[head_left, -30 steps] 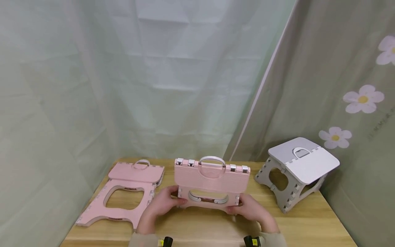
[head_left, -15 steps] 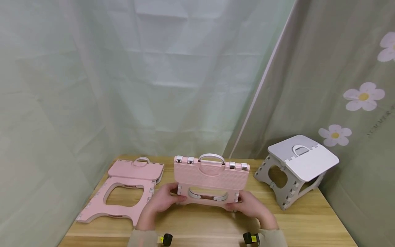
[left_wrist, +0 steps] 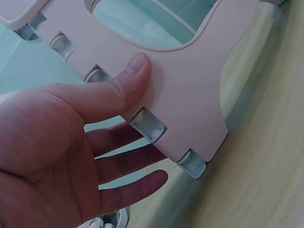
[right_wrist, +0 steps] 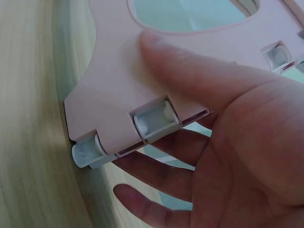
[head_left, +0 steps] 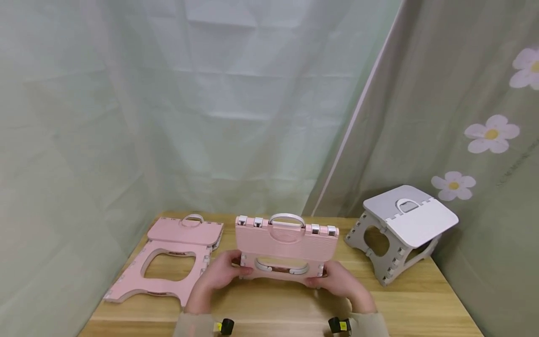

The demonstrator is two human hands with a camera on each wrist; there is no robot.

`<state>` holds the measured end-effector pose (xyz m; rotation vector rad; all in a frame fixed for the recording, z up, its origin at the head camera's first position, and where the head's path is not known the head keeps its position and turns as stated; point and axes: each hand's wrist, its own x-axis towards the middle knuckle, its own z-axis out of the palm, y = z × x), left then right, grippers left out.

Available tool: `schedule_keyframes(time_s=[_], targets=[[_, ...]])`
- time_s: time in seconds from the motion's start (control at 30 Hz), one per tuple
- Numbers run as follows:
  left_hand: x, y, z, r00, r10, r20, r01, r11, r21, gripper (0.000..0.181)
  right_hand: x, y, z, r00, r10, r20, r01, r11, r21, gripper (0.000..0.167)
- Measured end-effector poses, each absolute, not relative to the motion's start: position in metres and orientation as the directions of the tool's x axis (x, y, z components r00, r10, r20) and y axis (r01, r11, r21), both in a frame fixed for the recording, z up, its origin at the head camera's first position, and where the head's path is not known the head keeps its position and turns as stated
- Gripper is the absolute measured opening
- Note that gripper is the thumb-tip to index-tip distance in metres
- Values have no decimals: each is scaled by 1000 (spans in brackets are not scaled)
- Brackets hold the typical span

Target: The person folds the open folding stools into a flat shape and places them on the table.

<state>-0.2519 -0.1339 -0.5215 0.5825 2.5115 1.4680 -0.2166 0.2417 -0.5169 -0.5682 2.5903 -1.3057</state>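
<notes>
Pink folding stool [head_left: 286, 249] stands between left fingers [left_wrist: 126, 161] and right fingers [right_wrist: 159, 173], both pinching its edges.

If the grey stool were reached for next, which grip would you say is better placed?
Probably the right grip: it holds the upright pink stool at the side facing the grey stool, while the left grip holds the opposite side, farther away.

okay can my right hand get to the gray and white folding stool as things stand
Probably yes, after letting go: the right hand grips the middle pink folding stool, but nothing visible stands between that hand and the gray and white folding stool at right.
</notes>
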Motion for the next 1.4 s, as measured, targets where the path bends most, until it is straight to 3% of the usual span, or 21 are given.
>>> schedule_keyframes(time_s=[0.27, 0.53, 0.8, 1.1, 1.4], targets=[[-242, -134, -521, -920, 389, 41, 221, 432, 874, 44, -213, 233, -515, -929, -369, 1, -218, 546, -809, 35], [-216, -146, -511, -913, 408, -27, 140, 374, 917, 46, -191, 215, -516, -941, -336, -27, -112, 385, -916, 54], [-205, -168, -516, -880, 460, -118, 10, 265, 964, 36, -180, 196, -527, -916, -372, -147, 54, 250, -967, 50], [-198, -184, -524, -907, 394, -149, 4, 361, 933, 42, -177, 177, -538, -893, -401, -204, 138, 187, -973, 45], [-195, -176, -513, -938, 310, -155, 61, 587, 807, 90, -188, 172, -542, -882, -395, -257, 194, 191, -962, 46]])
